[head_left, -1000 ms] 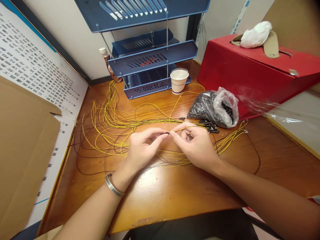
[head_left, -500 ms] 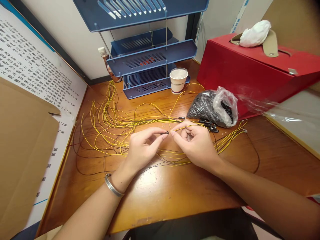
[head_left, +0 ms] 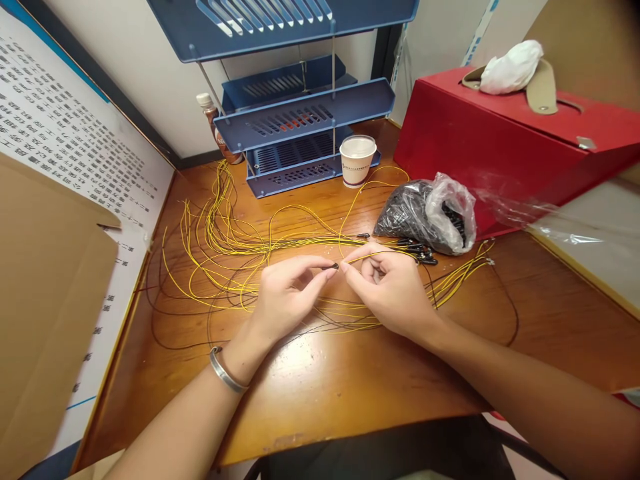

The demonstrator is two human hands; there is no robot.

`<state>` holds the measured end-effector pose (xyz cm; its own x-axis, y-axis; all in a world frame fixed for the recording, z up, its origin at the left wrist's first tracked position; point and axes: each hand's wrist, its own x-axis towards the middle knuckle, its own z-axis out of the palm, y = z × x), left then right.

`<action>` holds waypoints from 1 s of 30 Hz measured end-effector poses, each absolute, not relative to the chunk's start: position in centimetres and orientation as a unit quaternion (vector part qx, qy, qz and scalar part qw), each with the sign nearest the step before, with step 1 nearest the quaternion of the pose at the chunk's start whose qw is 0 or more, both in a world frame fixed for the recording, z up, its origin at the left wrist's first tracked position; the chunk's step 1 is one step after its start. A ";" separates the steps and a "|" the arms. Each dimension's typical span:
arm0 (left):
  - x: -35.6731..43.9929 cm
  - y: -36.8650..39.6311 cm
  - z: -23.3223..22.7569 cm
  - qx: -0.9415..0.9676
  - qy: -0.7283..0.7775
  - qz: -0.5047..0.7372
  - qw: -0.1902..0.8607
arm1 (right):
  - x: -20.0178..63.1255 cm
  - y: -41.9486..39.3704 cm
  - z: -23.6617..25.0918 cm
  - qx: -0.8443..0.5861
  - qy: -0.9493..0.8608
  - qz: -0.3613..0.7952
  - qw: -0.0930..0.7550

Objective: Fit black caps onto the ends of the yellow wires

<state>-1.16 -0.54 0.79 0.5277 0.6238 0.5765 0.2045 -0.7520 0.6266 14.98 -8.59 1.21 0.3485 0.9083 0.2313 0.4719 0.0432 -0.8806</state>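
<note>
In the head view, a small black cap [head_left: 331, 267] is sitting just above the middle of the wooden desk [head_left: 350, 393], meeting the tip of a thin yellow wire [head_left: 380, 253] that is trailing off to the right. The left hand [head_left: 285, 293] is pinching the cap between thumb and forefinger, its other fingers curling loosely. The right hand [head_left: 390, 287] is nipping the wire's end the same way, fingers nearly closed. Loose yellow wires [head_left: 220, 247] are sprawling behind, and a plastic bag of black parts [head_left: 425, 213] is lying beside a red box [head_left: 500, 147].
</note>
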 end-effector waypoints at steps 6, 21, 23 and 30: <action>-1.2 -0.6 0.8 0.842 0.241 0.413 0.251 | 14.9 -8.7 1.1 -0.668 -0.520 0.221 0.484; -1.2 -0.4 0.6 0.841 0.247 0.411 0.251 | 15.0 -8.7 1.1 -0.669 -0.519 0.223 0.483; -1.2 -0.4 0.6 0.839 0.249 0.414 0.249 | 14.9 -8.7 1.2 -0.674 -0.516 0.234 0.474; -1.1 -0.4 0.5 0.839 0.246 0.419 0.245 | 15.0 -8.5 1.3 -0.667 -0.523 0.212 0.486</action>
<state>-1.12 -0.38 0.53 0.5288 0.6176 0.5822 0.2069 -0.7590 0.6173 14.97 -8.55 1.27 0.3624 0.9042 0.2259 0.4914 0.0206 -0.8707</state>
